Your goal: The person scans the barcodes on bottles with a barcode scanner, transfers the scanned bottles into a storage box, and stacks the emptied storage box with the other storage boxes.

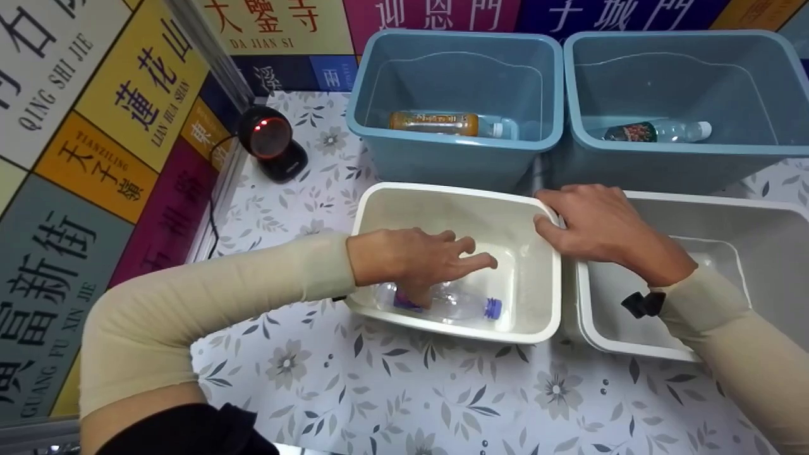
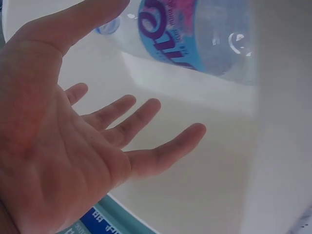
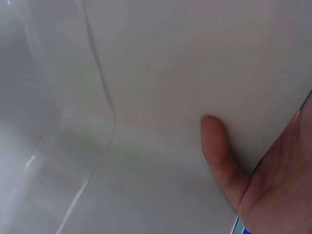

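My left hand (image 1: 420, 259) reaches into the left white bin (image 1: 455, 335), fingers spread and palm empty. Beneath it a clear plastic bottle (image 1: 458, 305) with a purple-blue cap lies on its side along the near wall. In the left wrist view the bottle's blue-and-purple label (image 2: 168, 31) shows, and the thumb overlaps the bottle's neck end. My right hand (image 1: 594, 221) grips the left bin's right rim near its far corner. The right wrist view shows its thumb (image 3: 219, 151) extended against a pale wall; the other fingers are mostly hidden there.
Another white bin (image 1: 644, 347) stands close on the right, under my right forearm. Behind are two blue bins, the left one (image 1: 442, 161) holding an orange-labelled bottle (image 1: 436, 123), the right one (image 1: 651, 167) a dark-labelled bottle (image 1: 657, 131). A black scanner-like device (image 1: 272, 142) with red lights stands left.
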Demonstrator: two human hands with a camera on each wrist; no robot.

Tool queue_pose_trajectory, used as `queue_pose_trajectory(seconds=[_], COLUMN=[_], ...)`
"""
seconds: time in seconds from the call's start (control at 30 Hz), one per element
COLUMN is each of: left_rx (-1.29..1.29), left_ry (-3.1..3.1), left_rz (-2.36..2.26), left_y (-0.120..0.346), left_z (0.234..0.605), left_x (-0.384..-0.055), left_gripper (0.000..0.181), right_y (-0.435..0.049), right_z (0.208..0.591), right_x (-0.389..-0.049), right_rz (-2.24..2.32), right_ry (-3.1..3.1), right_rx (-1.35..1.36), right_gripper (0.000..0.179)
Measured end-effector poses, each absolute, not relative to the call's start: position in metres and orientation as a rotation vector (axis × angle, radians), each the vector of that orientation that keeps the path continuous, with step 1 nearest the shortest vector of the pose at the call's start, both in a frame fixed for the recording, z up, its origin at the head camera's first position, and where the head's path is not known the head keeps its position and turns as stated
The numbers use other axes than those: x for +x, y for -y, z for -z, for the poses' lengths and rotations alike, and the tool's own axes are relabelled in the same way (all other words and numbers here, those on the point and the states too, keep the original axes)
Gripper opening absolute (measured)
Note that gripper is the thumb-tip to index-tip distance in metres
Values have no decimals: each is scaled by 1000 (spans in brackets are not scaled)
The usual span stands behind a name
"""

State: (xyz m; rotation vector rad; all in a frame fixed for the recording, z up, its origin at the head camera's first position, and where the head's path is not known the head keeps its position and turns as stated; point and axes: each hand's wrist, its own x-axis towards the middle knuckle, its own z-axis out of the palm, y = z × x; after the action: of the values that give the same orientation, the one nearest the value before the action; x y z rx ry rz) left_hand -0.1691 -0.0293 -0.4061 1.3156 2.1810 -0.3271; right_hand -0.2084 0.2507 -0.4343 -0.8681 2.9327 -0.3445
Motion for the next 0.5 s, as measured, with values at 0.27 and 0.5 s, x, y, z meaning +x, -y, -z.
queue_pose_trajectory(seconds=[0.27, 0.5], left_rx=[1325, 1318], left_ry=[-2099, -2062], left_rz=[290, 282], left_y=[34, 38], left_z=[416, 422], left_x=[-169, -169], left_gripper=[97, 90], right_y=[-253, -252], right_z=[436, 436], right_x=[-208, -209], right_rz=[354, 357], right_ry=[-2950, -2939], right_rx=[-873, -871], right_gripper=[21, 20])
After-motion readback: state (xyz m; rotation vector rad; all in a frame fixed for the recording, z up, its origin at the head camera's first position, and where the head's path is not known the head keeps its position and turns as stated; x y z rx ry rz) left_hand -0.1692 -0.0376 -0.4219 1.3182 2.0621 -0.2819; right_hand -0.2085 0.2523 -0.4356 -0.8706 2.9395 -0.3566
